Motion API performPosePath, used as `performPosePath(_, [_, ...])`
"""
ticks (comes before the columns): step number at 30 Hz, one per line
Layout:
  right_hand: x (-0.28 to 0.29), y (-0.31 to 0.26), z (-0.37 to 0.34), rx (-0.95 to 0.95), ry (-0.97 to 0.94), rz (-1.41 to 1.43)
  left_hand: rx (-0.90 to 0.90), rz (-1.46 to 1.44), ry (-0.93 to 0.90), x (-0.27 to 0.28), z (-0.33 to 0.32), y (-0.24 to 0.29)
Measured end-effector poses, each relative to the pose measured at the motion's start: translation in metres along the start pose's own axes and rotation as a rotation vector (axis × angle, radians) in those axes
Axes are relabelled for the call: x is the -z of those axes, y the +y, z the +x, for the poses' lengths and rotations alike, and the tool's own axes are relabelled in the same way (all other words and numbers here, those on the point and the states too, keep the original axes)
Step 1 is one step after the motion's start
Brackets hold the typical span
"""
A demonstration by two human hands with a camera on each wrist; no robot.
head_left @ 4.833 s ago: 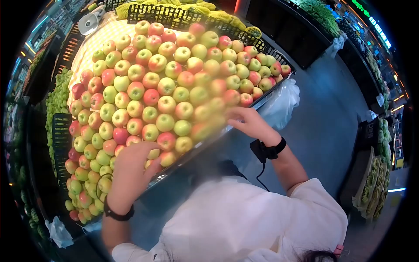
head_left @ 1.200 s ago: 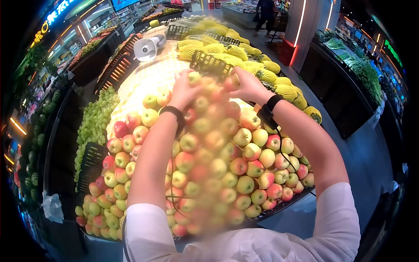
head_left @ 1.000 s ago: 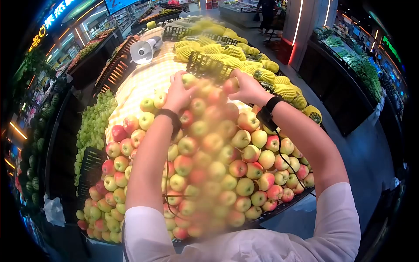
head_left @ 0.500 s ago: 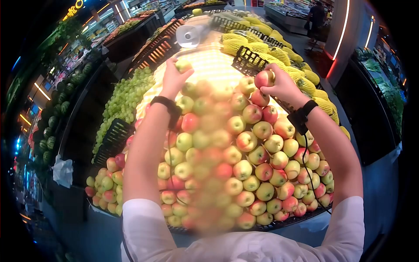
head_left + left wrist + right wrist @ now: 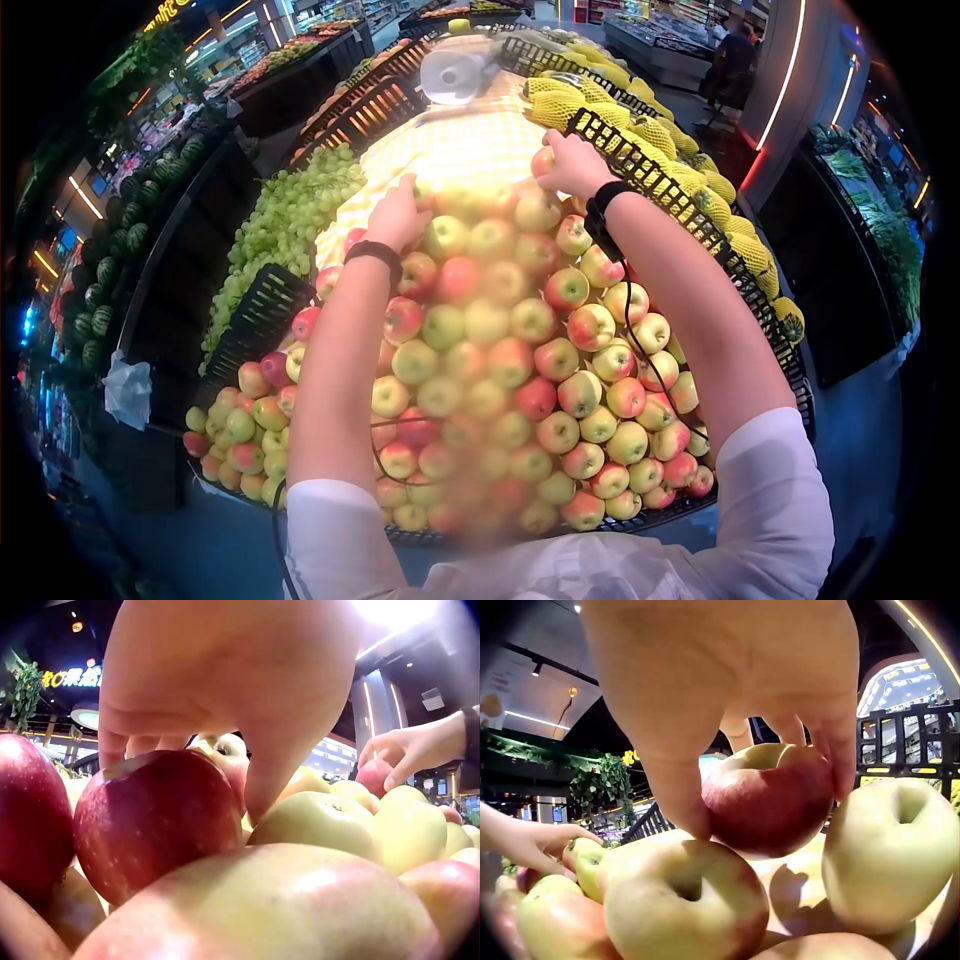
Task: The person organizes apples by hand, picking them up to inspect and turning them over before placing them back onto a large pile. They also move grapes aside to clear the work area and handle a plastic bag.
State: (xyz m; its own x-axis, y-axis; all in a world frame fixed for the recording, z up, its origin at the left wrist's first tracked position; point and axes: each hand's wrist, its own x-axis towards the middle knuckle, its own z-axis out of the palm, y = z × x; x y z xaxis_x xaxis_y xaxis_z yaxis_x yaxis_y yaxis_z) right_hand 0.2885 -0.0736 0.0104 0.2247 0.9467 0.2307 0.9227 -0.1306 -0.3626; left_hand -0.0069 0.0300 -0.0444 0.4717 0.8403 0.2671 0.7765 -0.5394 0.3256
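Note:
Many red and yellow-green apples are heaped on the stand. My left hand is at the back left of the heap. In the left wrist view, its fingers and thumb reach down around a pale, reddish apple, behind a dark red one. To the right, my right hand grips a red apple at the heap's back edge. The right wrist view shows that apple between thumb and fingers, just above the cloth, beside a yellow-green apple.
Checked cloth lies behind the apples, with a white megaphone on it. Green grapes are left; a black crate wall and yellow-netted fruit stand right. A blurred patch covers the middle of the head view.
Earlier both hands were at the front of the heap, then moved to its back. Since half a second ago, the left hand has lowered its apple onto the heap; the right has moved its apple left toward the cloth.

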Motion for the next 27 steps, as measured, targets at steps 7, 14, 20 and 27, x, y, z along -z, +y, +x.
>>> performPosePath(7, [0.008, 0.020, 0.006, 0.150, -0.200, 0.126, -0.030, 0.076, -0.008, 0.003, 0.008, -0.002])
performPosePath(14, [0.007, 0.030, 0.018, 0.145, -0.215, 0.167, -0.392, 0.040, 0.157, -0.003, -0.003, 0.089])
performPosePath(20, [0.020, 0.053, 0.017, -0.105, -0.074, 0.502, -0.431, 0.058, -0.092, -0.016, -0.015, 0.161])
performPosePath(27, [0.028, 0.049, -0.005, -0.113, -0.084, 0.560, -0.291, 0.126, -0.074, -0.028, -0.003, 0.185])
